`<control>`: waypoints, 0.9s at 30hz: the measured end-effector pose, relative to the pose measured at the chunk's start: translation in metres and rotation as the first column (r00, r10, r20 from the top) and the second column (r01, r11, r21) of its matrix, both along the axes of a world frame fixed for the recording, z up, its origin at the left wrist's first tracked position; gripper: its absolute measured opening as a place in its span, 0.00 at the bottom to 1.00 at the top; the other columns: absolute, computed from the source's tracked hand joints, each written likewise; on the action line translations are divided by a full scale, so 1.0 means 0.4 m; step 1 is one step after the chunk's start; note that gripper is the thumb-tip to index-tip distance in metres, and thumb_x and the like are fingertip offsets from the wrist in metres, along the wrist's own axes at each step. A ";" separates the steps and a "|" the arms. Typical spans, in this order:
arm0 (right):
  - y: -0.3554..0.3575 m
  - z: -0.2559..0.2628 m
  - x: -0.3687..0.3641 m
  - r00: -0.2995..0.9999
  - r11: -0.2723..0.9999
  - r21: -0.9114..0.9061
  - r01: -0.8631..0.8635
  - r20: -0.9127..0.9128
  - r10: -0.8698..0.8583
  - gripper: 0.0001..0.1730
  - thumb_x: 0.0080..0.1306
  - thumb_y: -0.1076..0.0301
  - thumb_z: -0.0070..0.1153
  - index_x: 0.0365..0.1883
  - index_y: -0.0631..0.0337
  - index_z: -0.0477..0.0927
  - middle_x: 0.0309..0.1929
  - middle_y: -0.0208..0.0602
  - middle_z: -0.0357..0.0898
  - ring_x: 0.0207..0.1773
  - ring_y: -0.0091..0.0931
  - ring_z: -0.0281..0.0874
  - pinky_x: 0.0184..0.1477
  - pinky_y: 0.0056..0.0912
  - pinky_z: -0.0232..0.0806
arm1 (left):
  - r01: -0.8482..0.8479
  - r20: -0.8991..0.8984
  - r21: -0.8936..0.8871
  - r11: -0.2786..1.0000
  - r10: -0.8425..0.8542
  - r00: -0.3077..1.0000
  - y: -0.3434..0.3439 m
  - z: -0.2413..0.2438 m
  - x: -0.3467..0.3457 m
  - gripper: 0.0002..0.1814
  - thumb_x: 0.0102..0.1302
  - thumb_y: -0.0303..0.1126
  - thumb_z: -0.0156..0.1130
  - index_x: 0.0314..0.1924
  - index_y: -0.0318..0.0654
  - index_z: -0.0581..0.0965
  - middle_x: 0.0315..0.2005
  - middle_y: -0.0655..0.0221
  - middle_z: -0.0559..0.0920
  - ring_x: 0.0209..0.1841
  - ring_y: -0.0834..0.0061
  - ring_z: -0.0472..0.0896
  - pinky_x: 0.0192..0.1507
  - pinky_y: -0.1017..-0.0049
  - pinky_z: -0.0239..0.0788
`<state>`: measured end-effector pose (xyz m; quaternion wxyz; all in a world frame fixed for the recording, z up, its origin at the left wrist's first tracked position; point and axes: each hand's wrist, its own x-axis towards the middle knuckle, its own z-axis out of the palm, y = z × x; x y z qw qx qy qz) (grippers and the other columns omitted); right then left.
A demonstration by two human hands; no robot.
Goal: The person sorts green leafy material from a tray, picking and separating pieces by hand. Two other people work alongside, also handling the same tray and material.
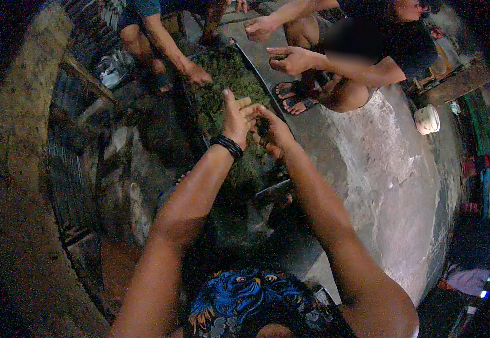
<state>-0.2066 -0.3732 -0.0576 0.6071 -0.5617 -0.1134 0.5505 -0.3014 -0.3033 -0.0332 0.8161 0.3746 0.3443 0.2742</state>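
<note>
Both my hands are over a long, shallow tray (257,69) heaped with green plant matter (219,61), whose exact kind I cannot tell. My left hand (237,118), with dark bands at its wrist, is palm up, its thumb raised and fingers reaching toward the other hand; nothing is plainly held in it. Curled fingers of my right hand (273,131) surround a small dark clump (263,126), apparently of the same matter. The fingertips of my two hands meet or nearly meet. Below them more of the green matter shows between my forearms.
One person's hand (199,74) reaches into the tray at its left side. Another person squats at the right, hands (291,59) raised beside the tray. A white bucket (427,119) stands on the concrete floor (380,169) at the right. A plastic bag (114,69) lies at the upper left.
</note>
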 end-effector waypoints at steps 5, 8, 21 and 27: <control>0.012 -0.100 0.086 0.960 0.987 -0.078 -0.143 0.232 0.157 0.22 0.51 0.56 0.55 0.40 0.60 0.73 0.36 0.33 0.74 0.31 0.24 0.71 0.27 0.30 0.66 | -0.011 -0.108 0.102 0.995 0.022 0.994 0.038 -0.020 0.012 0.34 0.60 0.58 0.41 0.50 0.33 0.66 0.40 0.57 0.76 0.41 0.63 0.75 0.44 0.69 0.65; -0.019 -0.154 0.140 0.697 0.828 -0.497 -0.260 0.497 0.517 0.24 0.50 0.54 0.56 0.40 0.61 0.73 0.31 0.36 0.75 0.30 0.26 0.73 0.29 0.29 0.67 | 0.401 -0.499 0.588 0.702 -0.075 0.863 0.082 -0.079 -0.027 0.28 0.59 0.53 0.46 0.47 0.35 0.70 0.38 0.57 0.77 0.41 0.61 0.75 0.46 0.67 0.65; -0.256 -0.751 0.384 0.003 0.573 -0.816 -0.079 0.574 0.819 0.32 0.42 0.50 0.61 0.48 0.42 0.70 0.45 0.38 0.72 0.46 0.38 0.72 0.44 0.40 0.67 | 0.808 -0.784 0.557 0.193 -0.200 0.588 0.031 -0.102 -0.096 0.20 0.55 0.42 0.50 0.41 0.35 0.71 0.36 0.51 0.76 0.43 0.53 0.72 0.46 0.59 0.62; -0.253 -0.720 0.358 -0.108 0.552 -0.830 0.083 0.543 0.832 0.27 0.44 0.58 0.58 0.46 0.46 0.71 0.48 0.37 0.70 0.47 0.38 0.70 0.42 0.40 0.68 | 0.814 -0.814 0.564 0.141 -0.069 0.577 0.055 -0.034 -0.127 0.19 0.58 0.36 0.49 0.49 0.35 0.68 0.43 0.53 0.74 0.47 0.55 0.71 0.49 0.64 0.62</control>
